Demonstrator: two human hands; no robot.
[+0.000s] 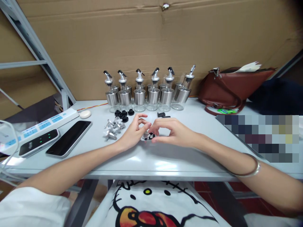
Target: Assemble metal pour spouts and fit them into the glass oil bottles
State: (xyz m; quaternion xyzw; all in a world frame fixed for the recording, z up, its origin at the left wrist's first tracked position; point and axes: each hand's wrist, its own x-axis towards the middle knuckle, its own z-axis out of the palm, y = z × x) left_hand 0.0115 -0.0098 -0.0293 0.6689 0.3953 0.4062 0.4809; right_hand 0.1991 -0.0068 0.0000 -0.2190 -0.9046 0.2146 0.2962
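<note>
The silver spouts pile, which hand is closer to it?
Left. The left hand lies just right of the silver spouts; the right hand is farther right, beyond the left one.

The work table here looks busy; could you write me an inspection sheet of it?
Surface: pale grey table, glossy.
Job's things: small silver-and-black spout piece pinched between both hands; loose silver metal spouts; black rubber stoppers; row of glass-and-steel oil bottles at the back.
Clutter: two dark phones, white oval object, brown leather handbag.
Hands: left hand and right hand meet fingertip to fingertip on the piece; silver bangle on the right wrist.
Cables: white power strip; red-yellow wire.
Surroundings: brown cardboard wall, grey metal frame.
</note>
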